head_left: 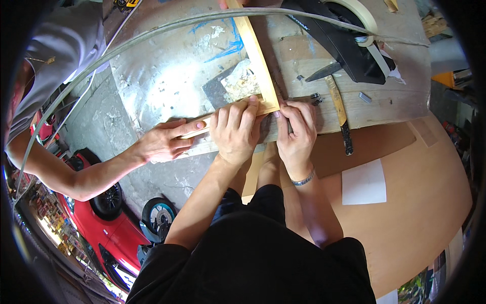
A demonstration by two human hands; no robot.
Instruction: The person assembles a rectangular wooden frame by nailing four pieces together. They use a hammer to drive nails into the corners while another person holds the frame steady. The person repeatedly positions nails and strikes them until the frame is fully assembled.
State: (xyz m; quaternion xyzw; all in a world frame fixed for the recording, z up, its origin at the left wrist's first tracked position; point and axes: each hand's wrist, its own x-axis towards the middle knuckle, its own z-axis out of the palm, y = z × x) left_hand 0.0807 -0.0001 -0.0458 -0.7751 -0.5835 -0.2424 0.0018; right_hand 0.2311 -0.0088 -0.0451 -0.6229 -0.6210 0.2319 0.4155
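Two pale wooden strips meet in a corner at the bench's near edge. One wooden strip point(255, 55) runs away from me; the other strip point(195, 133) runs to the left. My left hand point(234, 130) is closed over the left-running strip just beside the corner, fingers on top. At the corner's right side, my right hand point(297, 133) has its fingers bent and pinched together; what lies between them is hidden. A co-worker's hand point(164, 141) holds the left end of the same strip. Right of my right hand lies a hammer point(338, 104) with a worn handle.
Small metal pieces point(316, 99) lie beside the hammer. Farther back are a black flat case point(334, 45) and a tape roll point(372, 17). A grey cable point(202, 17) arcs across the view. Brown board point(405, 213) with white paper point(364, 182) stands at right; a red car point(109, 228) is lower left.
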